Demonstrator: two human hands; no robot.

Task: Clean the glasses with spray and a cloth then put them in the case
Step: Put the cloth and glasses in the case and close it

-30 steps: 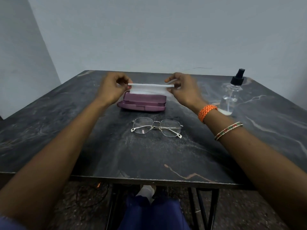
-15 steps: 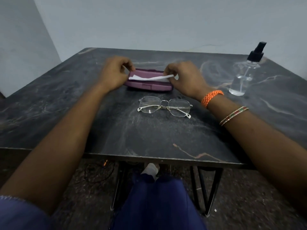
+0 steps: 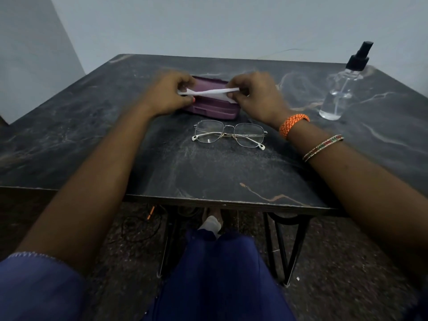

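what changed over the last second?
Both hands, left and right, lowered the cloth from a raised, taut stretch to just over the case, their fingers pinching its ends throughout. The glasses, spray bottle and case stayed put on the table.

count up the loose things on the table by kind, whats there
glasses: 1, lying folded on the table
case: 1, purple, closed
cloth: 1, white, stretched above the case between the left hand and the right hand
spray bottle: 1, clear with a black pump
total: 4
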